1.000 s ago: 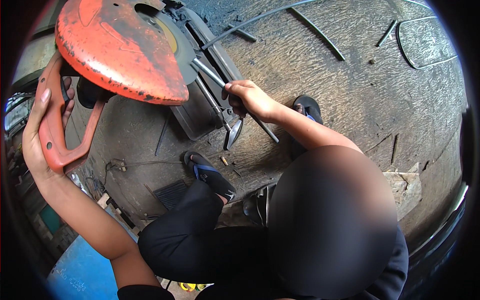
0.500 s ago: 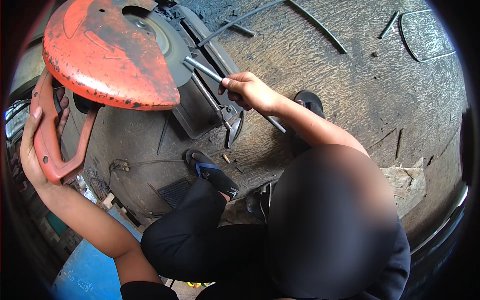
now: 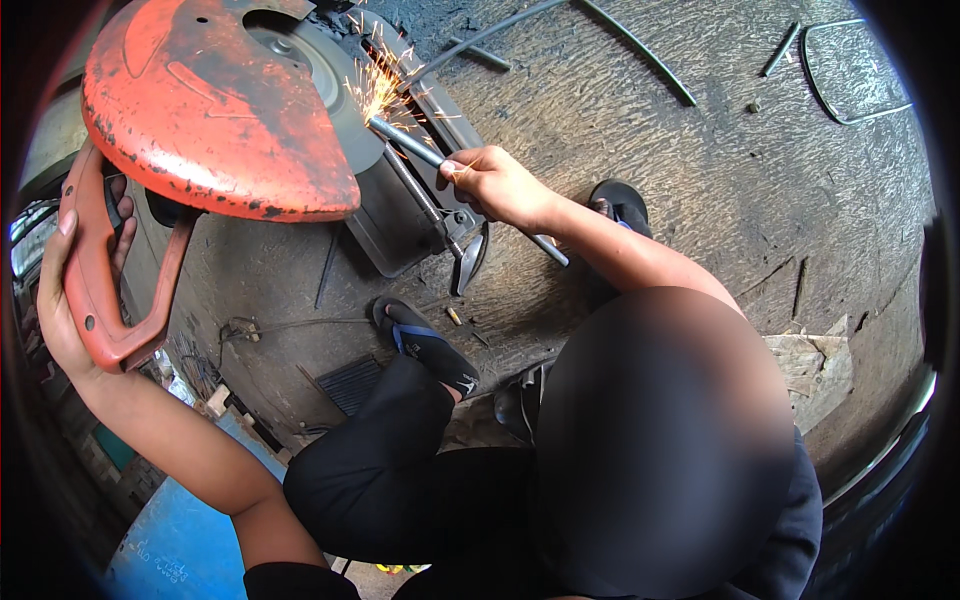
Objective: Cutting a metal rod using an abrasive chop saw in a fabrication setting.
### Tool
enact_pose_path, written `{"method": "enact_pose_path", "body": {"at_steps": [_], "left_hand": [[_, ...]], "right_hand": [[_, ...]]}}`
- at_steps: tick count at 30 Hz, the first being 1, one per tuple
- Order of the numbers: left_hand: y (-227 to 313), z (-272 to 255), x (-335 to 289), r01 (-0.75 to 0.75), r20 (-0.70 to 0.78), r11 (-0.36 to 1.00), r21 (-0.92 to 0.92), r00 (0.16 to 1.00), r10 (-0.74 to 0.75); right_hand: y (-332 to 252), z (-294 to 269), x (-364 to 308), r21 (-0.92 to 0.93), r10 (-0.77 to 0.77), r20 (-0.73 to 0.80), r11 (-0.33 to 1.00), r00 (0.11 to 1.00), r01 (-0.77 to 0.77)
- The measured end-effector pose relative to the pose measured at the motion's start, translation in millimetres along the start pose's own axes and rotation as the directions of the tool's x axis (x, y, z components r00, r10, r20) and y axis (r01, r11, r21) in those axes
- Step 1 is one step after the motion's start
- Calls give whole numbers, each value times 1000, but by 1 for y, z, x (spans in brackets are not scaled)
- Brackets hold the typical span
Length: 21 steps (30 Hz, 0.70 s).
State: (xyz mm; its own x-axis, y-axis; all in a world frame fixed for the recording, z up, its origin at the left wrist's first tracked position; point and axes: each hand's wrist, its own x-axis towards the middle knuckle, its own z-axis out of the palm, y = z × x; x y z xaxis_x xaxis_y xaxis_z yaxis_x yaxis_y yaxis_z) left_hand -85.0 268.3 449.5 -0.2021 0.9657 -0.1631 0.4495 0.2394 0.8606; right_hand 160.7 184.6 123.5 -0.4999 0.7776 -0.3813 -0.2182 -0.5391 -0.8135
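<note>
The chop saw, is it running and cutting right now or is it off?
Running and cutting. Sparks spray where the chop saw blade meets the metal rod; the left hand grips its handle, and the right hand holds the rod.

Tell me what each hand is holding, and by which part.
Left hand grips the orange handle of the chop saw. Right hand holds the metal rod around its middle.
</note>
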Motion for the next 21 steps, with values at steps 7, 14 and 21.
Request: {"method": "enact_pose_path", "body": {"at_steps": [7,14,21], "left_hand": [[0,6,0,-16,-27,993,114,999,19],[3,14,-7,-17,74,997,-78,997,23],[0,-2,0,6,79,998,58,997,-10]], "right_hand": [[5,3,3,-101,-69,-54,993,996,64],[5,0,1,-277,-178,-87,949,980,148],[-14,-3,-8,-470,-313,-293,870,904,149]]}}
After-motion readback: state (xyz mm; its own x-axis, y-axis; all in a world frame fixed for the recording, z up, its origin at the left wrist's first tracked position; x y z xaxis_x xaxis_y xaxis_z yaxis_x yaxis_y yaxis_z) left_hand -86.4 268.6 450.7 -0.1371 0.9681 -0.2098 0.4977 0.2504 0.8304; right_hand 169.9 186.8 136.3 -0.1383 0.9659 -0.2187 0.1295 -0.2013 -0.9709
